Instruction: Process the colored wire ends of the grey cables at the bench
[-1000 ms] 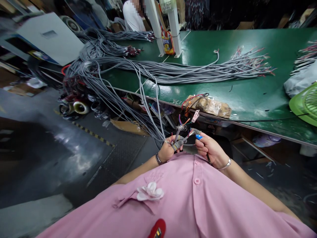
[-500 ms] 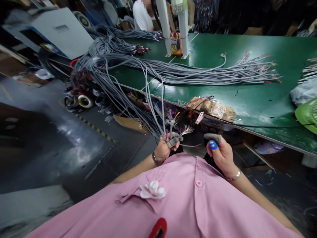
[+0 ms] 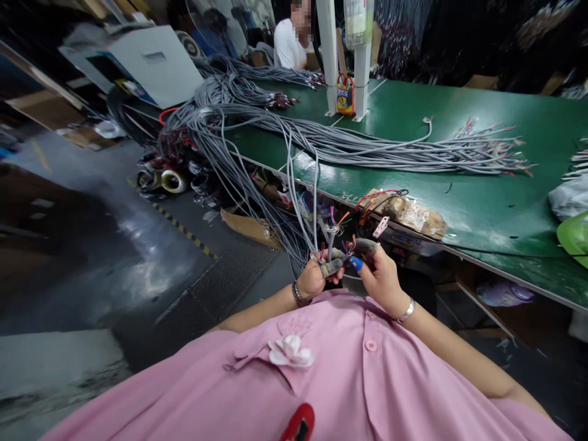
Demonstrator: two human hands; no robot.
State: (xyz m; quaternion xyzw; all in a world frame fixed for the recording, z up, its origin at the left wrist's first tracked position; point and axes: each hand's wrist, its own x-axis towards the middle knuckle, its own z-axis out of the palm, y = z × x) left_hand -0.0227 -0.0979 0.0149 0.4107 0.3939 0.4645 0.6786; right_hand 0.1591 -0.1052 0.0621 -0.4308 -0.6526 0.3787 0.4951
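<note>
Holding gray cables (image 3: 316, 211) in the curled fingers of the left hand (image 3: 313, 277), just in front of the near edge of the desk (image 3: 487, 205). Working at colored wires (image 3: 350, 245) with the right hand (image 3: 384, 283), thumb and forefinger narrowed around them; too small to tell whether pinched. Best to clamp firmly near the ends, then separate one strand at a time, pulling gently.
</note>
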